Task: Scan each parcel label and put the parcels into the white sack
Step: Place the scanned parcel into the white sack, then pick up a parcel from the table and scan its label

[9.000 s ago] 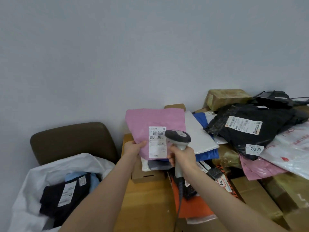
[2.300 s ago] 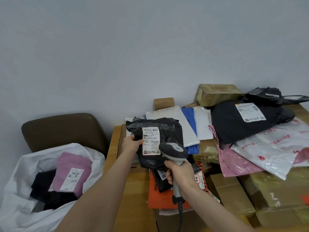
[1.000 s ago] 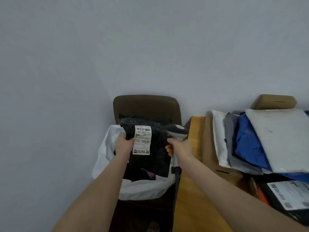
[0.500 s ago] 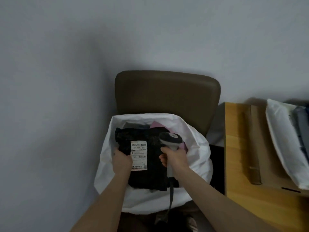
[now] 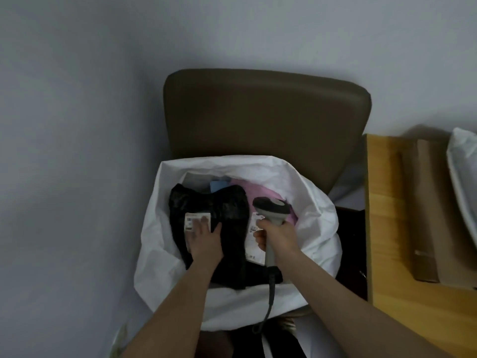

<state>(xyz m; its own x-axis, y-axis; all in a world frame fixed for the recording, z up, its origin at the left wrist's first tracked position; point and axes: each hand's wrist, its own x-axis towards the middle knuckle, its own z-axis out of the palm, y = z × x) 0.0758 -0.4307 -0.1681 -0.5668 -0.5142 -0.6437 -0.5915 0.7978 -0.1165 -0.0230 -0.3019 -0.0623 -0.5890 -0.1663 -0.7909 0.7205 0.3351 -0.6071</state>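
Note:
The white sack (image 5: 317,220) stands open on a brown chair. A black parcel (image 5: 227,210) lies inside it, on top of a pink parcel (image 5: 260,192) and a blue one (image 5: 219,186). My left hand (image 5: 204,239) lies flat on the black parcel with straight fingers and covers most of its white label (image 5: 192,219). My right hand (image 5: 277,235) grips the handle of the grey barcode scanner (image 5: 271,209) over the sack's right half. The scanner's cable hangs down over the sack's front rim. A second white label (image 5: 255,233) shows beside the scanner.
The brown chair back (image 5: 265,117) rises behind the sack, against a grey wall. At the right is a wooden table (image 5: 387,202) with a flat cardboard box (image 5: 426,215) and a white parcel (image 5: 464,177) at the frame's edge.
The black parcel has gone down into the sack. My left hand has let go of its edge and now lies flat on its label. The view has tilted further down over the sack.

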